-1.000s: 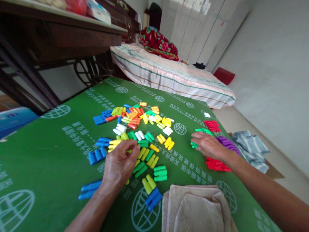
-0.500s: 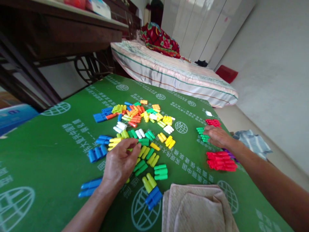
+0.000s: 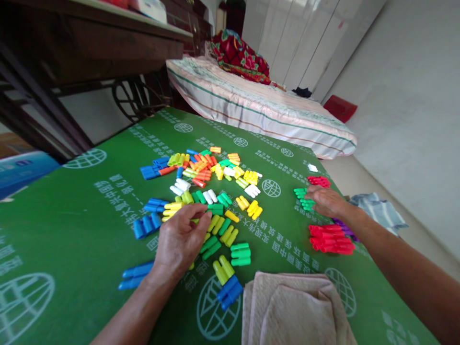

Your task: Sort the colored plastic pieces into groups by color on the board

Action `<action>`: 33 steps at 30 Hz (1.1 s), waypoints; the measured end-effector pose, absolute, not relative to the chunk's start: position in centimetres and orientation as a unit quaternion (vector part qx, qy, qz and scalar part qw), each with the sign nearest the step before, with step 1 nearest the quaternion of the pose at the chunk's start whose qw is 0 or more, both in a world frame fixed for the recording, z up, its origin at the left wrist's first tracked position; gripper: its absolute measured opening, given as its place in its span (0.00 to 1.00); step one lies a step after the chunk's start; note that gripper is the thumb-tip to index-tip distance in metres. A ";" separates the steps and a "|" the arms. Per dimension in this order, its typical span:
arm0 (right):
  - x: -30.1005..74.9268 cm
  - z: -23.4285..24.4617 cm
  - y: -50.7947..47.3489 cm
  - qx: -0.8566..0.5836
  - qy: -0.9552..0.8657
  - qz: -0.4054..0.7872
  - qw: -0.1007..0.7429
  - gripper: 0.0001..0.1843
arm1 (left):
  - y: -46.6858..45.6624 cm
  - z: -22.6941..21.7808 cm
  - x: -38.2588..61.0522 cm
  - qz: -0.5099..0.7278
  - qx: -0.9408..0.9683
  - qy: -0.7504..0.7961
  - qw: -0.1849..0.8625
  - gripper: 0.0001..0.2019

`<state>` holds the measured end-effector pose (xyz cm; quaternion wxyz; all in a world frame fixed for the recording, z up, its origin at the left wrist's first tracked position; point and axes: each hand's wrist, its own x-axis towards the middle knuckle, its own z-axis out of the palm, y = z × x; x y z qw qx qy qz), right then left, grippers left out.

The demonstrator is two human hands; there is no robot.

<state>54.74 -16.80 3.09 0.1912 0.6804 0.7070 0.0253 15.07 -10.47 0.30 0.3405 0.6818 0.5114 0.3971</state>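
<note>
your left hand point(image 3: 181, 237) rests palm down at the near edge of a loose heap of bullet-shaped plastic pegs in many colours point(image 3: 212, 191), which is spread over the middle of the green printed tabletop point(image 3: 89, 215). its fingers point(image 3: 201, 216) are curled, with thumb and forefinger drawn close over a yellow-green peg; i cannot tell whether they actually pinch it. joined blue plastic pegs point(image 3: 146, 225) lie just left of that hand, and another blue pair point(image 3: 136, 275) lies beside your wrist. your right hand point(image 3: 325, 201) is well apart from it, near the right edge of the tabletop, lying on a small group of green plastic pegs point(image 3: 301, 194). its fingers point(image 3: 313, 192) are stretched flat and released, touching the green pegs without closing round them. a block of red plastic pegs point(image 3: 330, 238) sits just on the near side of that hand, a smaller red cluster point(image 3: 319, 181) just beyond it, and purple pegs point(image 3: 343, 225) show beside the forearm. a folded beige towel point(image 3: 294, 306) lies at the near edge between your arms. beyond the tabletop stands a bed with a striped cover point(image 3: 251, 105).
</note>
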 end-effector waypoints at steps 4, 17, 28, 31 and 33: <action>54.8 3.3 -16.9 0.678 0.707 0.013 0.199 0.18 | -10.5 0.4 15.2 0.395 0.684 0.511 0.338 0.17; 53.8 4.5 -16.5 0.690 0.690 0.001 0.216 0.23 | -10.5 0.3 15.1 0.401 0.681 0.509 0.341 0.16; 40.0 6.3 -18.0 0.575 0.810 -0.104 0.059 0.09 | -10.8 1.1 15.2 0.406 0.684 0.511 0.326 0.14; 35.9 6.1 -18.9 0.519 0.839 -0.155 0.046 0.07 | -10.8 0.9 15.1 0.407 0.683 0.509 0.330 0.14; 34.1 5.5 -19.2 0.497 0.853 -0.149 0.054 0.07 | -10.9 0.8 15.1 0.411 0.681 0.509 0.329 0.15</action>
